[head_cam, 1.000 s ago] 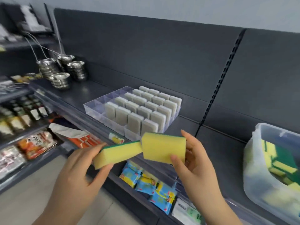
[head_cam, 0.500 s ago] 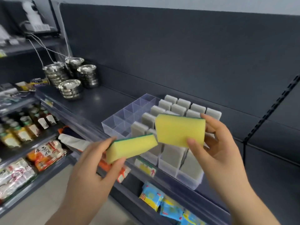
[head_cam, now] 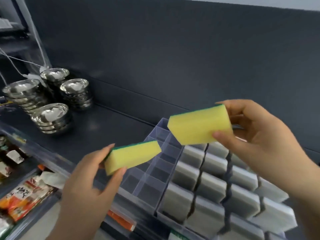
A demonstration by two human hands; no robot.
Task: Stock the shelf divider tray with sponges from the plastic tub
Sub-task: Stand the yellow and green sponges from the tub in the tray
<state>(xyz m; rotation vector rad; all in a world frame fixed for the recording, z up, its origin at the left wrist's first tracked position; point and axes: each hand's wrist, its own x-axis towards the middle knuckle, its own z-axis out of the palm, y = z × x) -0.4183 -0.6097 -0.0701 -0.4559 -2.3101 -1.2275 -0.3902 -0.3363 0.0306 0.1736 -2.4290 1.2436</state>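
The dark grey shelf (head_cam: pixel 107 129) runs from the left side to the lower right, closed at the back by a plain dark back panel (head_cam: pixel 173 58). A stretch of bare shelf lies open between the stacks of steel bowls (head_cam: pixel 52 116) near the shelf's left end and the clear divider tray (head_cam: pixel 150 170), which sits against the shelf's front edge on the right. The tray's two left columns of compartments stand empty. The columns to their right are packed with upright pale grey sponges (head_cam: pixel 213 186), and dark gaps run between the rows. Below the front edge, on a lower shelf at left, lie orange and white packets (head_cam: pixel 22 196).

Two more sponges are held in the air, apart from each other. Each is a yellow block with a thin green scouring layer on its far face. The right-hand sponge (head_cam: pixel 199 126) hangs above the tray's back left corner, long side nearly level. The left-hand sponge (head_cam: pixel 131 155) is lower, over the tray's left edge, its free end pointing toward the empty compartments.

The right hand (head_cam: pixel 259 141) pinches its sponge by the right end, thumb (head_cam: pixel 223 137) on the yellow face and curled fingers behind. The left hand (head_cam: pixel 90 184) pinches its sponge at the near end, thumb (head_cam: pixel 116 172) beneath and fingers (head_cam: pixel 107 149) on the green side.
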